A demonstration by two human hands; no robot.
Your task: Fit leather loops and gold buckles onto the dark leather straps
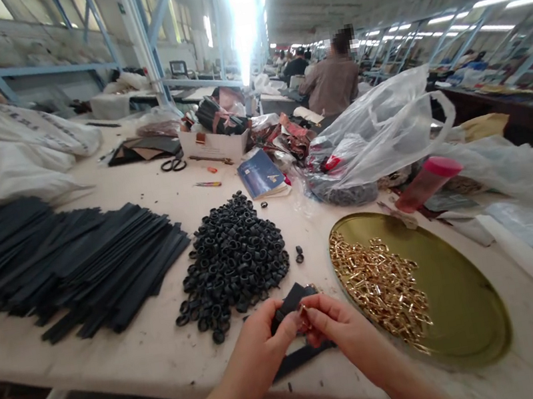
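My left hand (272, 335) is closed on a black strap (294, 297), whose folded end sticks up between my two hands. The fingertips of my right hand (334, 321) pinch a small gold buckle (305, 309) against the strap, touching my left thumb; the fingers hide most of it. Below my hands another length of black strap lies on the table. A heap of small black loops (237, 251) rises just beyond my left hand. To the right of my right hand, many gold buckles (381, 282) lie in a round gold tray (470, 302).
Black strips (73, 257) are piled at the left, near a white sack (0, 147). Farther back are scissors (173, 163), a filled white box (212, 146), a blue booklet (261, 173), a clear plastic bag (381, 127) and a pink-lidded container (428, 182). A person (333, 77) sits beyond.
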